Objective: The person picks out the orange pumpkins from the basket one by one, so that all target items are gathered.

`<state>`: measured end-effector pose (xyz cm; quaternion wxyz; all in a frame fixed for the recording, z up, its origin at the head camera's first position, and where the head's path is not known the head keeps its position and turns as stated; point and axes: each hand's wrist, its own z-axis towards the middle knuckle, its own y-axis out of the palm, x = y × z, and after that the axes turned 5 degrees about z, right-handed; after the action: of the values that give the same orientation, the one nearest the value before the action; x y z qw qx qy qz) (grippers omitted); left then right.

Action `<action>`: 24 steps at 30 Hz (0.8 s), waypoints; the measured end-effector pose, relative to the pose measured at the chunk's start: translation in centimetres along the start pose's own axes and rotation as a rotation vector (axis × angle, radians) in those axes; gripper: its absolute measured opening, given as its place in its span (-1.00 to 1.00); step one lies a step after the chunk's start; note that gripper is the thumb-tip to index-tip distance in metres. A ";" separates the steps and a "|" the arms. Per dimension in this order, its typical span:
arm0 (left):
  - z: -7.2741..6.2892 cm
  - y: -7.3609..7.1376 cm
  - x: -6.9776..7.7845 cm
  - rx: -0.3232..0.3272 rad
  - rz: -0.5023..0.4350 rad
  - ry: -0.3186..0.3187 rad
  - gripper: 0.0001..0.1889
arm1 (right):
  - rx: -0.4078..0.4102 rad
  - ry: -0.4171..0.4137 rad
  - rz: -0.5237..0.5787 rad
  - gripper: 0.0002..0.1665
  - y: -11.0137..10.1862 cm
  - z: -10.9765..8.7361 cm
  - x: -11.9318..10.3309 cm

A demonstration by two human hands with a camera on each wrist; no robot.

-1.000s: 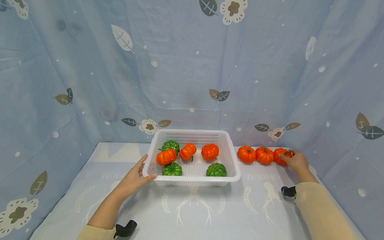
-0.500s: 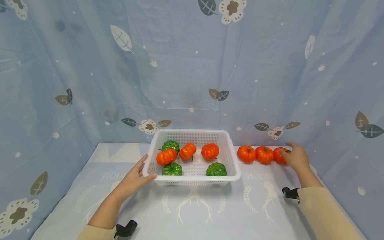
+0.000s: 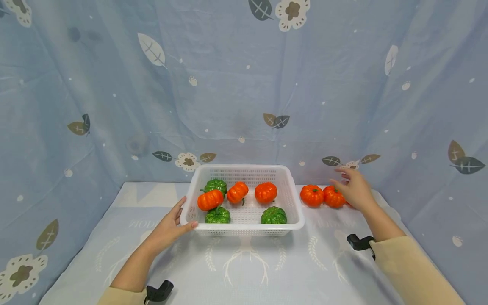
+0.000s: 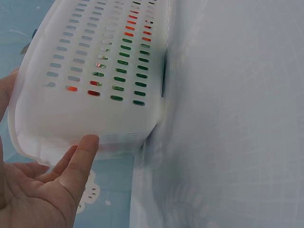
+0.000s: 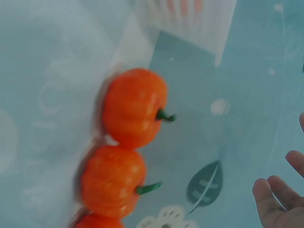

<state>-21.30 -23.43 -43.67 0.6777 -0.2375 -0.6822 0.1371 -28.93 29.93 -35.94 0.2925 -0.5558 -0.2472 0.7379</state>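
Observation:
A white plastic basket [image 3: 249, 227] holds small orange pumpkins [image 3: 211, 200] and green pumpkins [image 3: 274, 215]. My left hand [image 3: 167, 231] grips its near left corner, thumb on the rim and fingers along the outside wall; the left wrist view shows those fingertips [image 4: 89, 142] against the slotted side. To the right of the basket, three orange pumpkins with green stems stand in a row: the left one [image 3: 311, 195], the middle one [image 3: 334, 196], and the right one, mostly hidden. My right hand [image 3: 356, 190] hovers over the row with fingers spread, holding nothing.
A pale patterned cloth [image 3: 244, 271] covers the table. Blue curtain [image 3: 244, 84] with leaf and flower prints hangs right behind the basket and along both sides. A black wrist mount [image 3: 360, 242] juts from the right sleeve, another [image 3: 159, 291] from the left.
My right hand has come off the rightmost orange pumpkin, lifted and moved left over the row. The left hand and basket stay in place; the view has shifted slightly.

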 end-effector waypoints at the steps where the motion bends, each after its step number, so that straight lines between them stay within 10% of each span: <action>1: 0.0 0.0 0.0 0.001 0.000 0.001 0.16 | -0.019 -0.003 0.004 -0.34 0.1 0.1 -0.6; 24: -0.2 0.0 0.4 0.000 0.004 -0.004 0.15 | -0.404 -0.073 0.069 -0.33 6.4 6.3 -10.8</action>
<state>-21.09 -23.26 -43.35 0.6761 -0.2388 -0.6831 0.1389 -33.73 17.52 -31.45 0.1405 -0.5843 -0.3813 0.7025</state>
